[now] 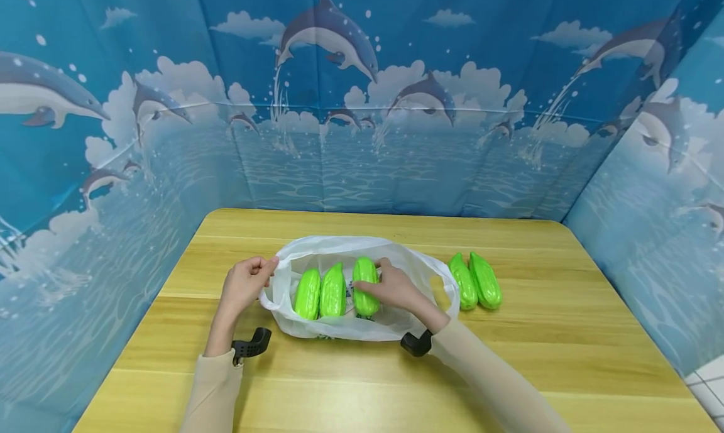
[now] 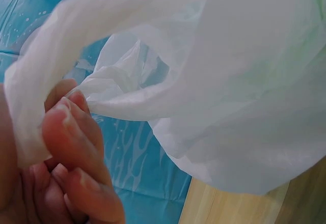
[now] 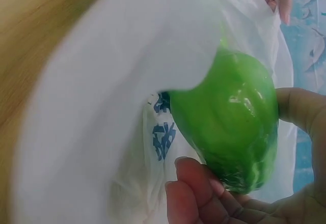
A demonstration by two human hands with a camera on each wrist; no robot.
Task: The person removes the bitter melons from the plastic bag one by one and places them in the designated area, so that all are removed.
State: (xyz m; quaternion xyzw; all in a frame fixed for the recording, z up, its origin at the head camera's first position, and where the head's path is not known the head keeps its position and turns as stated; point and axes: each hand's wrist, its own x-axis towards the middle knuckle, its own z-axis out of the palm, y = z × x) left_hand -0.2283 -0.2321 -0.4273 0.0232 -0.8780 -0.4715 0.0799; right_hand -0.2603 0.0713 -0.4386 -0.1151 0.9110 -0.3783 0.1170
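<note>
- Clearly, I see the wooden table [image 1: 362,383] carrying an open white bag [image 1: 351,329].
- Left hand [image 1: 244,283] grips the bag's left edge; right hand [image 1: 396,288] grasps one green vegetable [image 1: 364,273] inside, long axis near-to-far.
- Two loose vegetables [image 1: 484,281] lie rightward, nearer the right hand.

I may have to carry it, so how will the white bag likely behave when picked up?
Probably floppy: the white bag looks wrinkled, its opening bent. It is likely thin and light itself, since green faintly shows through it in the left wrist view. The green oblong items inside may slump together, as nothing rigid separates them.
</note>
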